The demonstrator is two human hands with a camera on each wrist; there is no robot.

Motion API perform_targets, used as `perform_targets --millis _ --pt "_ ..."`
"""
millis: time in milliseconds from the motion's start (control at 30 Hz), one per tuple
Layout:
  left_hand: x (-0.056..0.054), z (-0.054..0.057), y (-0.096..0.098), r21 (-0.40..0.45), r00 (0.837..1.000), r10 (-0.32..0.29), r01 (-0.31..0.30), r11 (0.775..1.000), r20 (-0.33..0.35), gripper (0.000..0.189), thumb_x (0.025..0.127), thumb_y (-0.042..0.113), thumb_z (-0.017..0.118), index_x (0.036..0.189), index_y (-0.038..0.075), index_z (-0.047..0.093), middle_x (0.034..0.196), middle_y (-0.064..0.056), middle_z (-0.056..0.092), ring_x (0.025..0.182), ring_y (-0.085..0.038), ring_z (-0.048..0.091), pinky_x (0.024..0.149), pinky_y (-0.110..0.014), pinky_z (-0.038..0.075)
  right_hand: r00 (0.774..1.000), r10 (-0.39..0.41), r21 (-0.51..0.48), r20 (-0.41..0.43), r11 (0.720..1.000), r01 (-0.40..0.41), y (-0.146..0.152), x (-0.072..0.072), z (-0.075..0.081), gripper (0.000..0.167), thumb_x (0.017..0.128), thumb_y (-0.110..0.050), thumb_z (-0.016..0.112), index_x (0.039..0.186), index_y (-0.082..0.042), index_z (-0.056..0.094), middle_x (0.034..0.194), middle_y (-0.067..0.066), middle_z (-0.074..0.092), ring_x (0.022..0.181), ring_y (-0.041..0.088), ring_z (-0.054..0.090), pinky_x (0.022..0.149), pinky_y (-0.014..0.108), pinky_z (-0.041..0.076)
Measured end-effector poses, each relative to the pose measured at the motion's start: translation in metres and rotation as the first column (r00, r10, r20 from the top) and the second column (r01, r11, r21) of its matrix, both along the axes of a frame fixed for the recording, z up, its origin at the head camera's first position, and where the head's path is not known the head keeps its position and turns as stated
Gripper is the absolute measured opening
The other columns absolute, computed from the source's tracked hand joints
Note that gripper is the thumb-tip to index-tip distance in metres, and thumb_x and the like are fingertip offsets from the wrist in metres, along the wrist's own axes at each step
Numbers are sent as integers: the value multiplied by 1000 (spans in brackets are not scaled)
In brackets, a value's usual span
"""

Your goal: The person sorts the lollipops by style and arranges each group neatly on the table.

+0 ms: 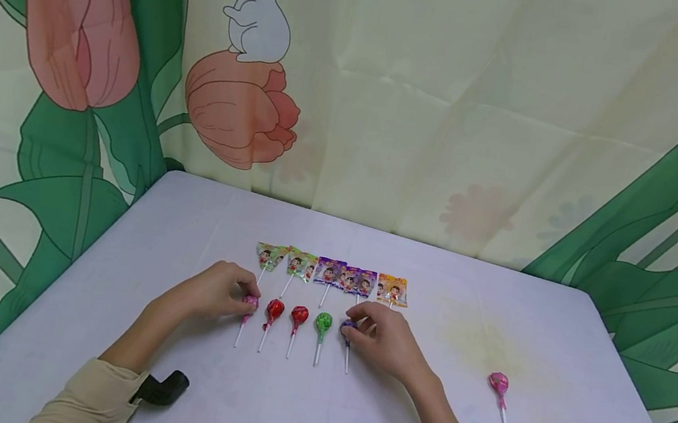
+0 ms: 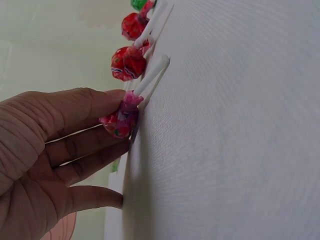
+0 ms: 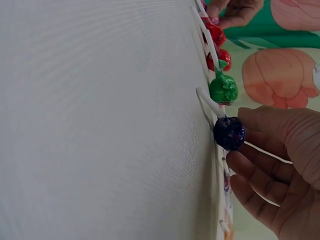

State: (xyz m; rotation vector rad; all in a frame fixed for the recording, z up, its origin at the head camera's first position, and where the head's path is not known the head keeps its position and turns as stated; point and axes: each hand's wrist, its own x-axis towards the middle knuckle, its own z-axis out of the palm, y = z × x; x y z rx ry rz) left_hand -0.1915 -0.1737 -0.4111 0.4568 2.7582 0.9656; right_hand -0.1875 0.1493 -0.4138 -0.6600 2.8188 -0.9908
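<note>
My left hand (image 1: pixel 224 291) pinches the head of a pink lollipop (image 2: pixel 123 119) between thumb and fingers, at the left end of a front row. At the row's right end, my right hand (image 1: pixel 384 338) has thumb and fingers around the head of a dark blue lollipop (image 3: pixel 229 133). Both sticks point toward the near side of the table. Between the hands lie a red lollipop (image 1: pixel 274 311), a second red lollipop (image 1: pixel 299 315) and a green lollipop (image 1: pixel 323 323), their sticks roughly parallel.
Behind this row, several lollipops in flat printed wrappers (image 1: pixel 329 271) lie side by side, green, purple and orange. Another pink lollipop (image 1: pixel 499 384) lies apart at the right of the white table (image 1: pixel 253 420). A printed curtain (image 1: pixel 409 104) hangs behind the table's far edge.
</note>
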Motion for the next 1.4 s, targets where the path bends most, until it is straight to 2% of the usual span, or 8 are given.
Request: perform_targets --millis 400,533,800,1400 --pt "2 0 0 9 1000 -3 3 1000 -2 8 87 9 81 93 11 77 88 5 71 91 -18 59 88 -42 52 1000 -18 -12 -4 1000 18 3 5 4 21 90 -13 78 109 -8 74 102 -1 72 88 13 65 78 32 57" --pt "2 0 0 4 1000 -6 6 1000 0 7 87 10 81 93 12 77 89 4 71 90 -18 59 87 -40 52 1000 -24 -5 -4 1000 24 6 8 4 21 89 -13 78 109 -10 74 103 -2 72 89 13 65 78 31 56" --pt "2 0 0 -4 1000 5 -5 1000 6 7 87 10 81 93 13 77 90 4 72 90 -18 58 85 -39 52 999 -28 -11 -40 1000 27 17 16 2 20 89 -15 78 108 -11 75 104 -2 74 89 14 66 80 36 58" --pt "1 0 1 -4 1000 7 -7 1000 10 8 87 11 81 95 13 77 92 4 72 91 -18 60 88 -41 54 995 -57 -36 -81 998 55 47 34 3 20 90 -14 79 109 -9 74 104 -1 74 89 16 68 82 36 58"
